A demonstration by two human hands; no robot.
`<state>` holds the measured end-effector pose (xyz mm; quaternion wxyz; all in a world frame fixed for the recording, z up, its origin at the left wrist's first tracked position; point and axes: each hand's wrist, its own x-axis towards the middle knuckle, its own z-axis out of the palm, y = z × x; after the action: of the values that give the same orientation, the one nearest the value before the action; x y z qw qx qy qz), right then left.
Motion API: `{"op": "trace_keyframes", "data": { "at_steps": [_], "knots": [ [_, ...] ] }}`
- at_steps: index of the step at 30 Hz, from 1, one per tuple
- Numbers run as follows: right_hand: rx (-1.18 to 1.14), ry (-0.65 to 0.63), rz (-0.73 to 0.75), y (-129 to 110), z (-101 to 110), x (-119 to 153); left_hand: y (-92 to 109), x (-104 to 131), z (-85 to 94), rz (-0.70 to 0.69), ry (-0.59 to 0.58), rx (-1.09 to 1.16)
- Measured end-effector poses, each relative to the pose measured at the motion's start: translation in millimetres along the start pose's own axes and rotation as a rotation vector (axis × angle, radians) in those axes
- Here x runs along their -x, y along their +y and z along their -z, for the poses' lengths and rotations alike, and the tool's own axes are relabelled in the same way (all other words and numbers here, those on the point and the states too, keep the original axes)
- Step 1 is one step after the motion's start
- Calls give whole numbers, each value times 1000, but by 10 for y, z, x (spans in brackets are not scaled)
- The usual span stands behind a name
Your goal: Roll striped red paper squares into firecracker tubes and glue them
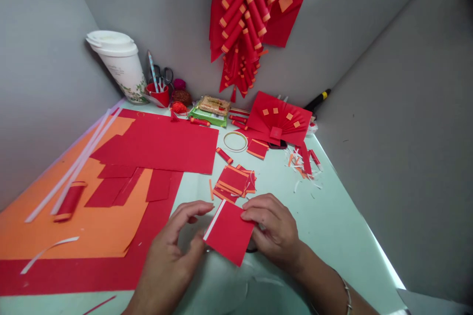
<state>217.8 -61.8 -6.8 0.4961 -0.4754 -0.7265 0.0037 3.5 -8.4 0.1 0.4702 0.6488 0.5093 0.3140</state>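
Note:
A red paper square [231, 232] with a white strip along its left edge is held tilted above the table. My right hand [274, 229] grips its right edge between thumb and fingers; part of something dark shows beneath that hand. On the other side, my left hand [181, 246] is curved with thumb and fingers apart, its thumb close to the square's lower left corner. Just beyond the hands lies a pile of red cards with orange edges [232, 180]. A small red paper roll [224, 156] and a thin orange strip [211, 189] are near the pile.
Red sheets [166, 140] and orange paper [111, 236] cover the left side, with white strips on top. A roll of tape [235, 141], a white cup [120, 66], a red pen cup [158, 95] and paper scraps [305, 162] lie farther back. Red paper firecrackers [244, 10] hang on the wall.

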Motion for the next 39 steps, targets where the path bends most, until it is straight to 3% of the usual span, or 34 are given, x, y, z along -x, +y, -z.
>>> {"op": "trace_keyframes", "data": {
  "at_steps": [6,13,19,21,30,33,39],
  "knots": [
    [-121,-8,-165,96,-118,34,21,-26,-52,-129,-121,72],
    [-332,-470,-609,186,-22,15,-82,-92,-40,-60,-80,-7],
    [-9,-298,-725,439,170,-131,-35,-109,-31,103,-115,9],
    [91,-285,-746,512,168,-163,7,-108,-20,113,-92,-19],
    [159,-485,-676,583,14,-65,30,-129,7,133,-9,-23],
    [152,-553,-659,598,138,-34,26,-139,28,158,-4,-25],
    [177,-651,-681,616,586,37,4,-158,72,201,4,-33]
  ]
}}
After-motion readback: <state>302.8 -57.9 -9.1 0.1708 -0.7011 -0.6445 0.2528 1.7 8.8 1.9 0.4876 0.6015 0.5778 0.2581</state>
